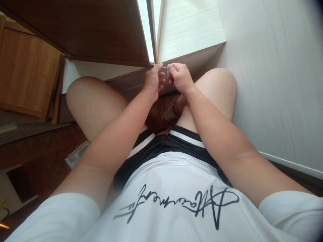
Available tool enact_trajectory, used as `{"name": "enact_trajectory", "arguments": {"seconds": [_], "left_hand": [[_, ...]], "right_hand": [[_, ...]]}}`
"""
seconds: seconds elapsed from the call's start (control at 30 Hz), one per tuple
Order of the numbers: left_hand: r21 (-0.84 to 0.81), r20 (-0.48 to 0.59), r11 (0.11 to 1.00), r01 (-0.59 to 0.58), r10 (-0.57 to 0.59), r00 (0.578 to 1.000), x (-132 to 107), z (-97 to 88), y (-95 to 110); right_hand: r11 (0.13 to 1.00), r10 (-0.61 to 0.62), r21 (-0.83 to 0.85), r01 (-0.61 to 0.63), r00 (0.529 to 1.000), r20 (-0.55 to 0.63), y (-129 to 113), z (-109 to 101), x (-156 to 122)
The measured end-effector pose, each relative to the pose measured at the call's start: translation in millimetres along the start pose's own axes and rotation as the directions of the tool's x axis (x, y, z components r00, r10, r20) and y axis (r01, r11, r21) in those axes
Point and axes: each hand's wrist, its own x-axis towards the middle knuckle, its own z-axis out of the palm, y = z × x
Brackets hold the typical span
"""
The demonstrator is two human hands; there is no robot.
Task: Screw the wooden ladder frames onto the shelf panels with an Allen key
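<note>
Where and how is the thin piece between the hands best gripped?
Probably by its right end, in a fingertip pinch from the right, where the right hand is: the thin piece looks too slim for a full grasp, and the left hand crowds its other end.

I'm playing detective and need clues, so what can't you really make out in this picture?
Thin pale thing between the left hand and right hand, head view: too small to name, and the right hand covers one end.
Brown panel, head view: the upper edge of the picture cuts off its top.
Orange streak at lower left, head view: blurred and at the picture's left edge, so I can't tell what it is.
</note>
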Motion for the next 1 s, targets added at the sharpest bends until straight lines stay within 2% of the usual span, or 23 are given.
{"name": "enact_trajectory", "arguments": {"seconds": [0.27,0.4,0.7,1.0], "left_hand": [[0.02,0.005,0.999,-0.027,0.027,1.0,2.0,2.3,-1.9],[0.009,0.011,0.999,-0.049,0.049,0.999,1.6,2.3,-3.3],[0.037,0.007,0.998,-0.047,0.047,0.999,0.1,2.9,-5.9],[0.035,-0.014,0.998,-0.048,0.048,0.999,-0.2,3.8,-5.0]], "right_hand": [[0.999,-0.039,-0.034,0.037,0.997,-0.067,-2.2,5.7,-2.0],[0.999,-0.043,-0.004,0.043,0.999,-0.01,-5.7,4.6,-5.0],[0.987,0.125,0.094,-0.13,0.991,0.052,-4.7,0.3,-1.4],[0.998,0.021,0.059,-0.02,1.0,-0.006,-4.1,-1.3,0.3]]}}
